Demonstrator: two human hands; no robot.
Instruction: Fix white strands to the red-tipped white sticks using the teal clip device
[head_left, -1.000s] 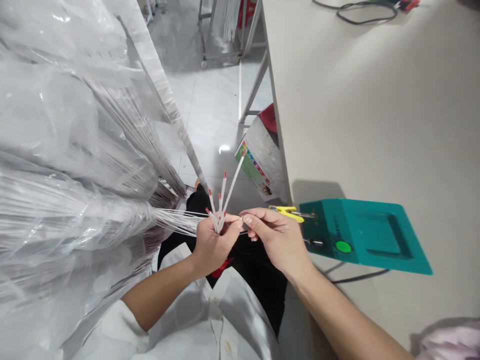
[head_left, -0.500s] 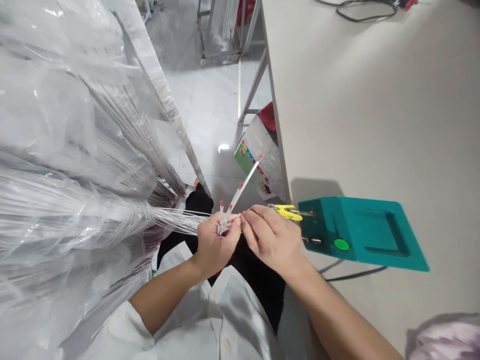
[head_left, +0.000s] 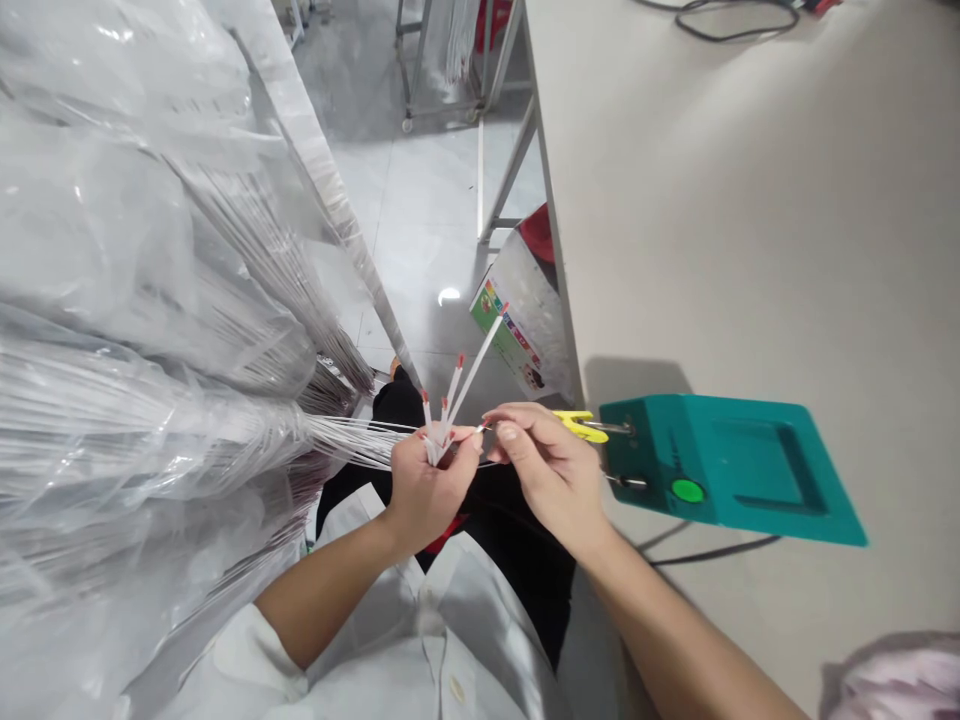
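My left hand (head_left: 427, 485) is closed around several white wires (head_left: 463, 385) whose red-tipped ends fan out above the fist. One end pokes up much farther than the others. At its thumb and fingertip, something small and pale meets my right hand (head_left: 551, 465), which is pinched on a thin piece too small to make out. Just beyond the right knuckles, a yellow clip (head_left: 581, 426) is joined to a teal device (head_left: 735, 470) with a round green button (head_left: 688, 491). The wires run left from my fist into a plastic-wrapped bundle (head_left: 225, 425).
More wire bundles in clear plastic (head_left: 120, 220) hang on the left. The pale table (head_left: 750, 250) carries the device, a black cable (head_left: 739, 30) and a pinkish cloth (head_left: 900, 680). A printed box (head_left: 517, 320) stands on the floor by the table's edge.
My right hand has turned and drawn slightly away from the left, showing its thumb and fingertips. The red-tipped ends in my left hand have shifted left and spread more upright.
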